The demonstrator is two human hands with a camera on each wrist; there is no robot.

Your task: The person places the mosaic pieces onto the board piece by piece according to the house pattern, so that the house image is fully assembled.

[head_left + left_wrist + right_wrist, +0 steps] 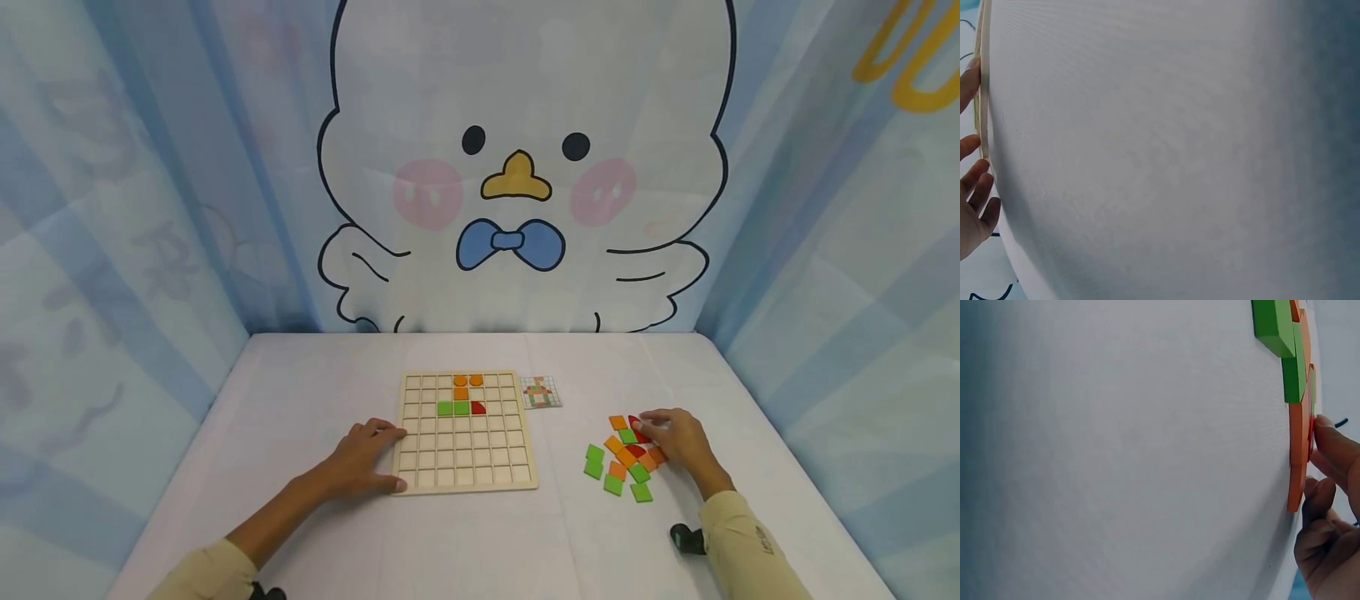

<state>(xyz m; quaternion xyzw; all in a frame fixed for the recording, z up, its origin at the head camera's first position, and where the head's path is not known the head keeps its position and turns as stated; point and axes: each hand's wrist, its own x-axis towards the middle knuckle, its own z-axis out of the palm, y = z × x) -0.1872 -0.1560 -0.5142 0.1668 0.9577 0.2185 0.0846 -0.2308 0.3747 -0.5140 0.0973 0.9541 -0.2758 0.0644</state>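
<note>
A wooden grid board (467, 488) lies on the white table; near its top sit two orange round pieces (468, 381), an orange square, two green squares (453, 408) and a red quarter-round tile (477, 407). My left hand (365, 460) touches the board's left edge with thumb and fingers spread; the left wrist view shows fingertips (971, 81) against that edge. To the right lies a loose cluster of orange, green and red tiles (613, 484). At its upper side my right hand (681, 440) pinches a red tile (634, 423) between thumb and forefinger, its other fingers curled.
A small pattern card (542, 392) lies beside the board's upper right edge. The table (322, 367) meets a printed curtain (525, 292) at the back and curtains on both sides. Dark wrist devices (686, 538) show near the sleeves.
</note>
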